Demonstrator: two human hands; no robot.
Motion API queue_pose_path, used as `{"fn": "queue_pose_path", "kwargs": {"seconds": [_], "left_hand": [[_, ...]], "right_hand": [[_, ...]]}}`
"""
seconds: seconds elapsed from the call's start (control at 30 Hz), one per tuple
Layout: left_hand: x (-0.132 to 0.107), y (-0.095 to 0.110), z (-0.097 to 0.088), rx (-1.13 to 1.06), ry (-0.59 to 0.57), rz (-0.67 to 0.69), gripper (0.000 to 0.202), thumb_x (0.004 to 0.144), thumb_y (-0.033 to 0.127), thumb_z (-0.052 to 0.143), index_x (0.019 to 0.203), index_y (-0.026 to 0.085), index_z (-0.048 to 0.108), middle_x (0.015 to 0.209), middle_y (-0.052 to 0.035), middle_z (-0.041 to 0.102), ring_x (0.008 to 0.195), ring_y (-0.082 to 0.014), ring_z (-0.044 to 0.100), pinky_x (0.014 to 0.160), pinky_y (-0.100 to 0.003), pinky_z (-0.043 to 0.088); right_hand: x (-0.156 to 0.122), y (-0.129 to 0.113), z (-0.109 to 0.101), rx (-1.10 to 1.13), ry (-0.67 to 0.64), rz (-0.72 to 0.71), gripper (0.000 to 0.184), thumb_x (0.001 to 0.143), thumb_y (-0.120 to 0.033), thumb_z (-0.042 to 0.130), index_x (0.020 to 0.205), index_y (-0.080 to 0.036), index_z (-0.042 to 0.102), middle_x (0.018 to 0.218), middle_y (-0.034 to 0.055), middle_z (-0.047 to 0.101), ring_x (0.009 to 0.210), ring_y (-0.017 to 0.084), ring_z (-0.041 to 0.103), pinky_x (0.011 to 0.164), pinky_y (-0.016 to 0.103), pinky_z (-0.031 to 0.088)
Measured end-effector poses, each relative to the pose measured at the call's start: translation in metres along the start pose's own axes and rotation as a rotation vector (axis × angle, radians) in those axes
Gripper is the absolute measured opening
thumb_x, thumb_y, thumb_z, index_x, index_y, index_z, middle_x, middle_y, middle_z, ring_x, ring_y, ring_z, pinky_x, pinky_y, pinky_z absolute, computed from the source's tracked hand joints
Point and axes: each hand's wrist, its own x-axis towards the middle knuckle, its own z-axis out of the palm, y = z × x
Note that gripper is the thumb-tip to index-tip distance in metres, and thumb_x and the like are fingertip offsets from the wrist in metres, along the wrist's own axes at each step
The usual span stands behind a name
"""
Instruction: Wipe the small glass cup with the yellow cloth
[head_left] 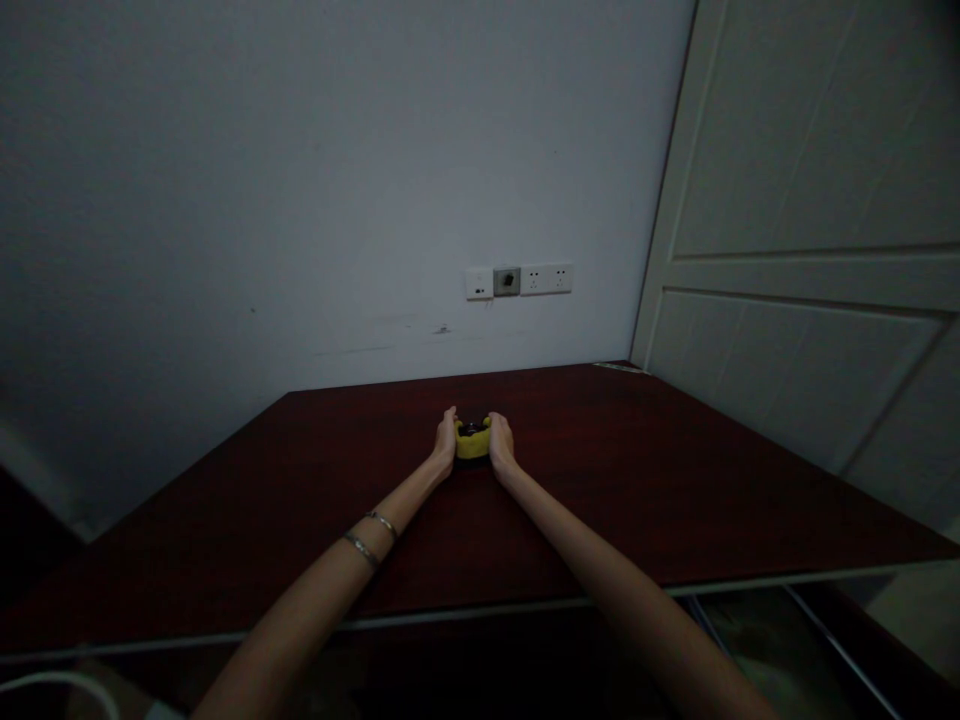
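Note:
A small yellow object (pixel 472 443) with a dark top sits on the dark red table (pixel 637 480), far out near the middle. My left hand (pixel 446 440) presses against its left side and my right hand (pixel 500 442) against its right side, so both hands cup it between them. The fingers of both hands curl around it. Both arms are stretched out straight over the table. Two thin bracelets (pixel 371 535) sit on my left forearm.
A white wall stands behind the table with a row of wall sockets (pixel 519 280). A white panelled door (pixel 810 250) is at the right. The table's near edge (pixel 480 610) runs across the lower frame. A pale cable (pixel 52 685) shows at the bottom left.

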Motion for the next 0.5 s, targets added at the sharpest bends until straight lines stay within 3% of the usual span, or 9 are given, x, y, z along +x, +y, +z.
{"fn": "queue_pose_path", "kwargs": {"seconds": [0.23,0.5], "left_hand": [[0.001,0.001,0.001,0.082,0.022,0.082,0.039,0.072,0.047,0.044,0.079,0.012,0.06,0.083,-0.0096,0.064,0.075,-0.02,0.057,0.068,-0.028,0.041],[-0.006,-0.003,-0.005,0.079,0.054,0.199,0.022,0.071,0.035,0.046,0.066,0.015,0.054,0.068,-0.0021,0.057,0.068,-0.0156,0.051,0.066,-0.026,0.039]], "right_hand": [[0.006,0.007,0.002,-0.008,-0.006,-0.019,0.04,0.073,-0.041,0.035,0.095,-0.018,0.058,0.102,0.0074,0.063,0.093,0.02,0.056,0.079,0.026,0.04],[0.013,0.013,-0.004,-0.042,-0.041,-0.059,0.041,0.073,-0.038,0.034,0.099,-0.016,0.058,0.104,0.0083,0.062,0.094,0.02,0.056,0.081,0.027,0.04]]}}
